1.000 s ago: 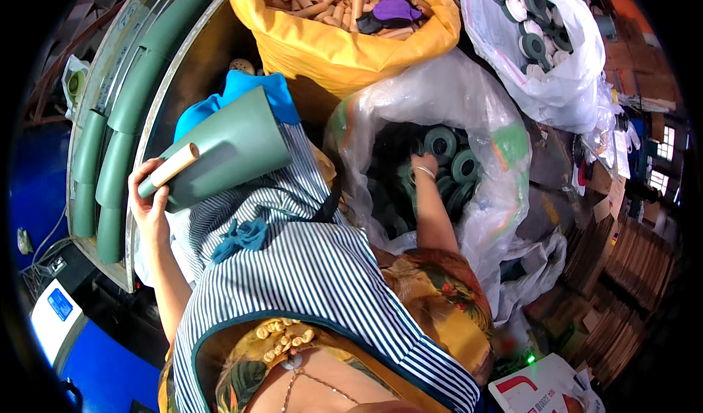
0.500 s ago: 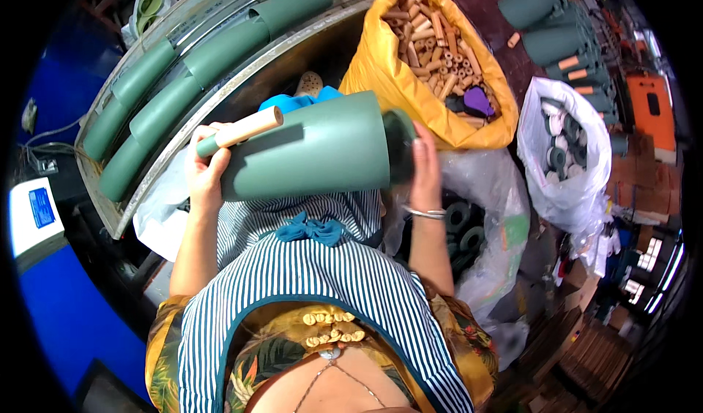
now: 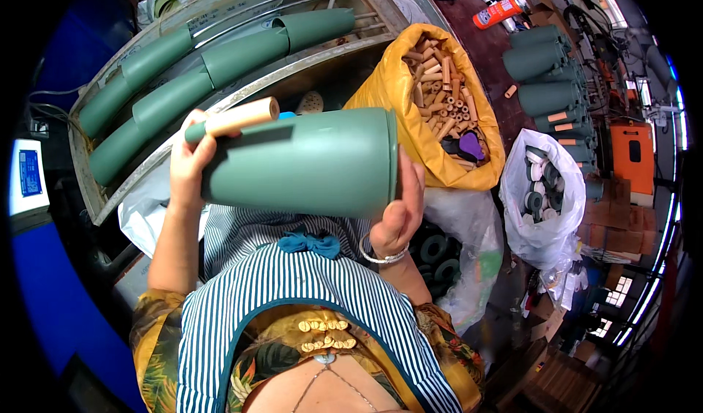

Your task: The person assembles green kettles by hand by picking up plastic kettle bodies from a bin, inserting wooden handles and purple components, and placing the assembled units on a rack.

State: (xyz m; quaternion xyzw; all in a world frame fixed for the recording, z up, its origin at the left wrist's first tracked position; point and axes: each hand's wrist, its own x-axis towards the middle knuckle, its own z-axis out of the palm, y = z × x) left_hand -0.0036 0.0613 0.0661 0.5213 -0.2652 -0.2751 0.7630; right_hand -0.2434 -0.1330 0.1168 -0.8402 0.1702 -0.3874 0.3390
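Head view. A large green cone [image 3: 307, 164] lies on its side at chest height, narrow end toward the person's left, wide end toward the right. The left hand [image 3: 192, 165] wraps the narrow end, fingers curled around it; a tan tube [image 3: 243, 116] juts from this end just above the hand, and whether the fingers also grip the tube cannot be told. The right hand [image 3: 399, 211] is pressed against the wide end, palm on the rim and fingers hidden behind or inside it, so their spread cannot be told; a bracelet [image 3: 382, 255] circles that wrist. The cone thus spans the gap between both hands, above a striped apron [image 3: 293, 288].

Behind the cone, a metal rack [image 3: 220, 17] holds more green cones laid end to end in rows. To the right, a yellow bag [image 3: 432, 98] stands open, filled with tan tubes. Below the right hand, a clear bag [image 3: 469, 266] holds dark green rings. Further right, a white bag [image 3: 545, 201] holds similar rings, and stacked green cones [image 3: 545, 76] lie on the floor beyond it.
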